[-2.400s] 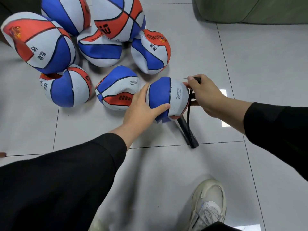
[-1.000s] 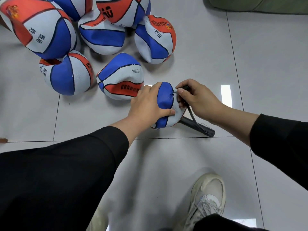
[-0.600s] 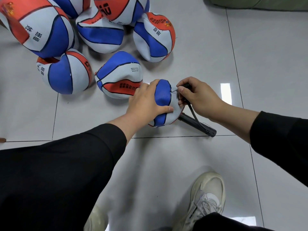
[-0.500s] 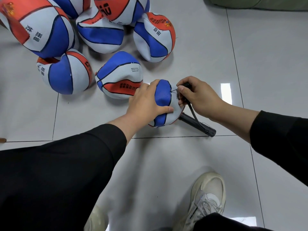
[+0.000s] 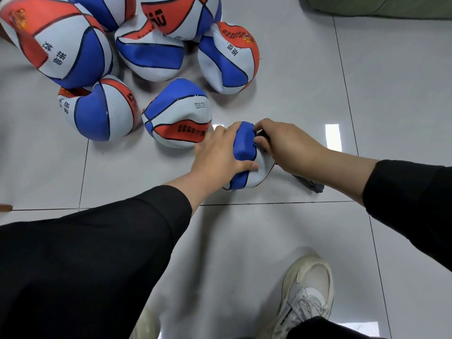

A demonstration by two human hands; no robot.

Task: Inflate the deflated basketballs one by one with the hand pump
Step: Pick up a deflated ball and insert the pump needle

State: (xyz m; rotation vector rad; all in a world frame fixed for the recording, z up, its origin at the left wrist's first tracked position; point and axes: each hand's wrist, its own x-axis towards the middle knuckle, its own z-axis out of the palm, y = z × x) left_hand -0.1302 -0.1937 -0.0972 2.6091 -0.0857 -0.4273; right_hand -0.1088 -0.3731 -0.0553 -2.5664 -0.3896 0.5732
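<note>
Basketball (image 5: 244,152), deflated, lies on floor tiles (image 5: 367,106) beside the ball pile (image 5: 146,50). My left hand (image 5: 220,152) grips it, fingers curled over the blue panel. My right hand (image 5: 291,145) pinches the pump's (image 5: 310,184) dark tip against the ball; needle hidden.

glossy pale grey tile floor (image 5: 367,99) with dark grout lines, scuffed off-white sneaker (image 5: 307,293) down bottom right, some olive-green fabric thing (image 5: 381,6) top right corner

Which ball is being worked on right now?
The crumpled basketball nearest the shoe, gripped between left hand and right hand; the rest lie untouched.
</note>
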